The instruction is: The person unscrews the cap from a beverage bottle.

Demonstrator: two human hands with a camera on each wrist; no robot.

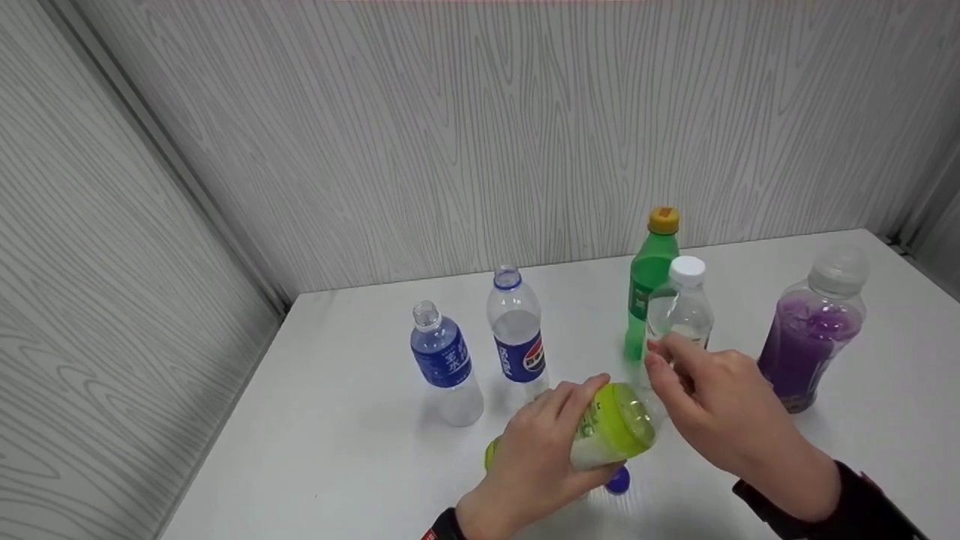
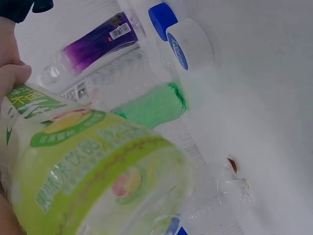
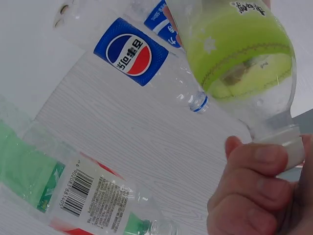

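My left hand (image 1: 536,450) grips a clear bottle (image 1: 600,431) with a yellow-green label, tilted with its neck toward the right hand. In the right wrist view its label (image 3: 239,54) and clear shoulder show, with the neck below. The fingers of my right hand (image 3: 254,196) curl round the white bottle cap (image 3: 295,152) at that neck. In the head view the right hand (image 1: 739,405) covers the neck and cap. A blue cap (image 2: 163,20) and a white cap (image 2: 195,44) lie on the table.
Left of the hands stand an uncapped blue-label water bottle (image 1: 442,356) and an uncapped Pepsi bottle (image 1: 517,349). Behind the right hand are a yellow-capped green bottle (image 1: 651,274) and a white-capped clear bottle (image 1: 682,307). A purple-filled bottle (image 1: 802,352) stands at right.
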